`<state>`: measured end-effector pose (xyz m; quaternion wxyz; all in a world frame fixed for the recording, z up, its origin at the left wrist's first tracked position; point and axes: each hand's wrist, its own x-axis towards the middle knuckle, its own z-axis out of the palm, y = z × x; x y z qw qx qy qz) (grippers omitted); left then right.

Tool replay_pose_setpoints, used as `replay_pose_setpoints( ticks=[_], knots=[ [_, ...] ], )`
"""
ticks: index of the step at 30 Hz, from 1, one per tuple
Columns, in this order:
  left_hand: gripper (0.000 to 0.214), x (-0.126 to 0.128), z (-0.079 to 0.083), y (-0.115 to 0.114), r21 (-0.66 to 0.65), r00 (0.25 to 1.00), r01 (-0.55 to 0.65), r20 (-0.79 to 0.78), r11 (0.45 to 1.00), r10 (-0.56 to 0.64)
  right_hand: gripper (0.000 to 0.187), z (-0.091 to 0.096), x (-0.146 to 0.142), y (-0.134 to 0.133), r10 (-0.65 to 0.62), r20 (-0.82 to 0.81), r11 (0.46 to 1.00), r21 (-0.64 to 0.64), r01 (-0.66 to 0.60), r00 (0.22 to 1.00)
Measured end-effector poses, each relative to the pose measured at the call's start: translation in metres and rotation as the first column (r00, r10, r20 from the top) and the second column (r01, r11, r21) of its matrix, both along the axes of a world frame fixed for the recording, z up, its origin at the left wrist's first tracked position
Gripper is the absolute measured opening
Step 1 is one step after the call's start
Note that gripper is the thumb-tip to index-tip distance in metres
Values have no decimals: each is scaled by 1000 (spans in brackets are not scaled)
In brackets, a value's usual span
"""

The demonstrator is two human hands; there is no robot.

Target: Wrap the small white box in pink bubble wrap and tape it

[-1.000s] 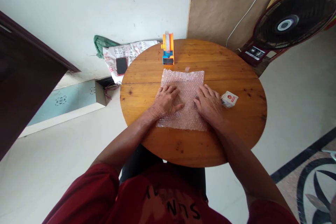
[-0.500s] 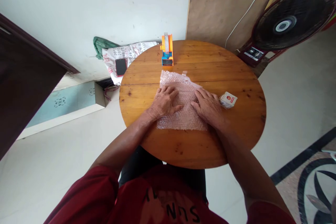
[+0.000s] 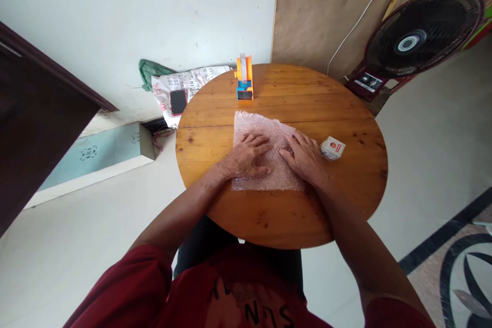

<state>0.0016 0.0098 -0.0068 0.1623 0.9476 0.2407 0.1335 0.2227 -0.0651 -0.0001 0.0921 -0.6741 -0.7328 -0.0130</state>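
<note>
Resting both palms down on pinkish bubble wrap (image 3: 279, 173), laid out mid-table and folded in on a slant at its far right corner. With left hand (image 3: 249, 156) over its left half: fingers slightly spread, thumb apart, pointing right. With right hand (image 3: 305, 158) over its right side, at the fold: fingers close together, thumb apart, pointing left. Just beside that hand, to the right on the round wooden table (image 3: 265, 225): small white box (image 3: 332, 148), red-marked. Near the far rim, left of middle: orange-and-blue tape dispenser (image 3: 244, 79). Past the far left rim: printed white sheet (image 3: 196, 79) under dark flat rectangle (image 3: 178, 102), beside green bag (image 3: 156, 73). Far right: dark red fan (image 3: 423, 36).
</note>
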Motion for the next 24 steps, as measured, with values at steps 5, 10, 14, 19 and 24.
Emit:
replay_pose_setpoints(
  ticks=[5,10,14,19,24],
  knots=[
    [76,0,3,-1,-17,999,-15,-29,1000,14,55,-1,1,0,6,-12,1000,-9,-6,1000],
    [72,0,5,-2,-1,1000,-3,-20,1000,3,53,0,1,0,-9,-17,1000,-21,9,1000],
    [73,0,6,-2,2,1000,6,-26,1000,-6,51,2,0,0,-19,-19,999,-30,18,1000],
    [70,0,5,-2,1,1000,9,-24,1000,-9,49,4,0,-1,-14,-44,1000,-26,13,999],
    [70,1,3,-2,2,1000,2,-26,1000,-1,46,4,-1,-1,-27,-46,999,-33,26,999]
  ],
)
